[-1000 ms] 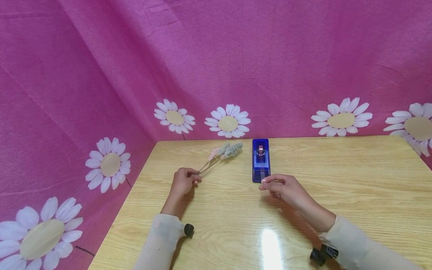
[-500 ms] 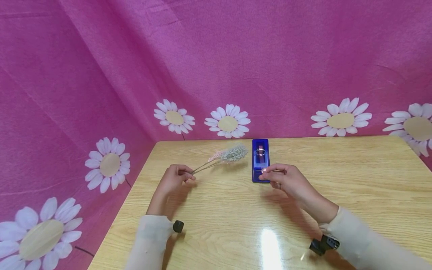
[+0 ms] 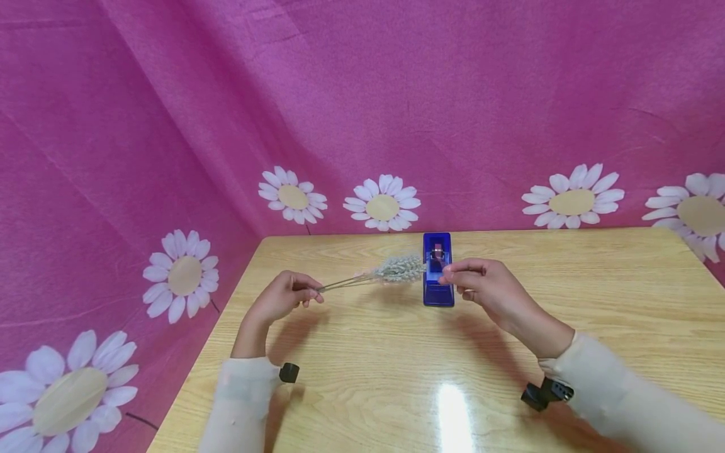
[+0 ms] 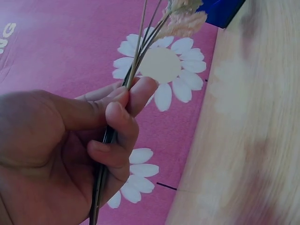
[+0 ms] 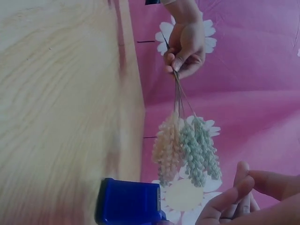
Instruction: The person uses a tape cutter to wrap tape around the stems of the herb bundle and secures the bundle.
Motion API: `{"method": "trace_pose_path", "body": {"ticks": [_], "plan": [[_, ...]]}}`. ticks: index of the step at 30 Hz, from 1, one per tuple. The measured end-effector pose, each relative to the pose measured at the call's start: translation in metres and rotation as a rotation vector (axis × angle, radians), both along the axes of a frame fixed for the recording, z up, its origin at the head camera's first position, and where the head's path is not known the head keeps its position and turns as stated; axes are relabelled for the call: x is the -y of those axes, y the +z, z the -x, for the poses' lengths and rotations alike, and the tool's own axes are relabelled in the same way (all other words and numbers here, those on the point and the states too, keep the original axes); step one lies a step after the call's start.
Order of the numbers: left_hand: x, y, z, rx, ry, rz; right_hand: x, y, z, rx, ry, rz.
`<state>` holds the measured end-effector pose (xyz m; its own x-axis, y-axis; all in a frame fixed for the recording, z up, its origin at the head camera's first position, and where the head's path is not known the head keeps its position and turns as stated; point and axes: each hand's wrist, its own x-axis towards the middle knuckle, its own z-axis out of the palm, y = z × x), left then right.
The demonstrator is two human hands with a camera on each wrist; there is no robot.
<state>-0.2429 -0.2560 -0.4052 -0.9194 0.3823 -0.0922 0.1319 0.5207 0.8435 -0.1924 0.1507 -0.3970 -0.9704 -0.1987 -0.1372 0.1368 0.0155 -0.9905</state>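
My left hand (image 3: 283, 296) pinches several thin stems between thumb and fingers, and their lower ends run along the palm in the left wrist view. The sprigs of artificial flowers (image 3: 399, 269) point right, held above the table; pale green and pinkish heads (image 5: 190, 150) show in the right wrist view. A blue tape dispenser (image 3: 438, 296) stands upright-lengthwise at the back of the table, and the flower tips overlap its left side in the head view. Over its right edge, my right hand (image 3: 493, 289) pinches a bit of clear tape, hardly visible at the fingertips.
The wooden table (image 3: 362, 365) carries a bright light reflection near its front. Behind and to the left hangs a pink cloth (image 3: 453, 113) printed with large white daisies. A black wrist camera (image 3: 289, 372) sits on the left sleeve.
My left hand has drawn left and swung the flowers rightward to the dispenser. My right hand has moved up and slightly away from the dispenser's near end, still pinching.
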Motion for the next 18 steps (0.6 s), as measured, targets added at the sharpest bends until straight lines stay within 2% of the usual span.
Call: {"method": "trace_pose_path", "body": {"ticks": [9,13,18], "plan": [[0.001,0.004,0.000,-0.003,-0.127,0.020,-0.002,0.007,0.008,-0.006,0.003,0.067],[-0.005,0.008,0.000,0.009,-0.189,0.018,-0.002,0.010,0.011,-0.003,0.002,0.072],[-0.017,0.012,0.000,0.009,-0.238,0.034,-0.001,0.013,0.014,0.009,0.000,0.077]]}}
